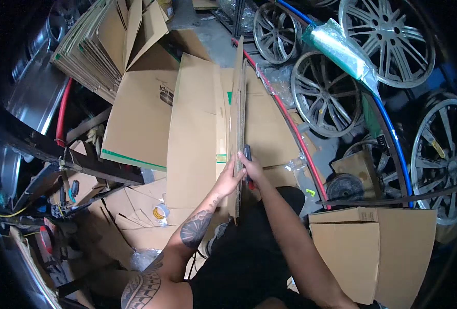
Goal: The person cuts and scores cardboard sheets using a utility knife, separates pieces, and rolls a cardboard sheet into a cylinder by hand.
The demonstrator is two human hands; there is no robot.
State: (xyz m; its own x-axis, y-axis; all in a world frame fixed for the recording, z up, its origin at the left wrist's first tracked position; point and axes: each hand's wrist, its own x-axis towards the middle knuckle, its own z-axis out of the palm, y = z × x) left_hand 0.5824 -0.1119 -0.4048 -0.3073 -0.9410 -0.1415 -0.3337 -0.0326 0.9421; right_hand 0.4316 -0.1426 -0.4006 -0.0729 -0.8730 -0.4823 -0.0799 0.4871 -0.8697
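Observation:
Folded cardboard sheets [237, 108] stand upright in front of me, seen nearly edge-on. My left hand [229, 182] presses against their left face near the lower end, holding them together with the other hand. On the opposite face is my right hand [253, 170], closed around a dark grey and red utility knife [248, 153] while it also steadies the cardboard. Whether the blade is out is hidden. Just left of the sheets lies a long flat cardboard piece [192, 134], with a printed cardboard box [138, 110] beyond it.
Many flattened boxes [92, 56] are stacked at the back left. Alloy wheels [326, 95] hang or lean along the right behind a red rail [290, 118] and a blue rail [388, 123]. A tape roll [160, 211] lies on floor cardboard. Another box [344, 247] stands right.

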